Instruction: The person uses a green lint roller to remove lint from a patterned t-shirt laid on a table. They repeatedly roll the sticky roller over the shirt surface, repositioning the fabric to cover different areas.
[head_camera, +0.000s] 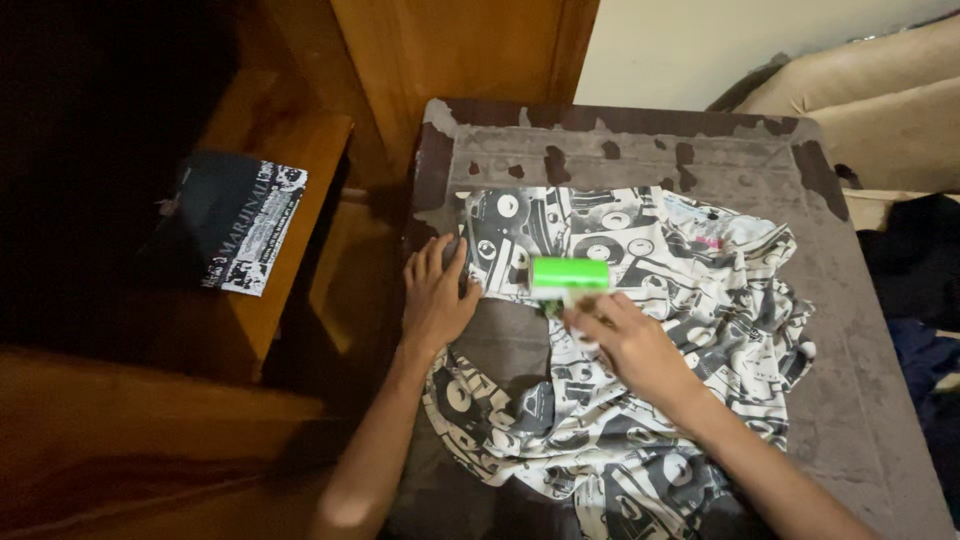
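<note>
The left hand (436, 292) lies flat, palm down, fingers spread and pointing away from the person, pressing the near left edge of a printed garment (640, 350) against the worn surface beneath; it grips nothing, only holds the cloth down. The right hand (628, 340) reaches in from the lower right with the forearm angled across the cloth, its fingers curled around the handle of a lint roller (569, 274), which it holds with the roll lying sideways on the fabric just right of the left hand. There is one roller, its cylinder bright green and smooth, slightly blurred. There is one garment, a soft, rumpled cloth in black, white and grey with a dense pattern of round discs and boxy shapes, spread over the middle of a padded seat (870, 400). The seat's grey-brown covering is peeling, with dark patches along the far edge. To the left stands a wooden side table (285, 290) bearing one dark printed booklet (235, 225). Dark clothing (915, 265) lies heaped at the right edge.
</note>
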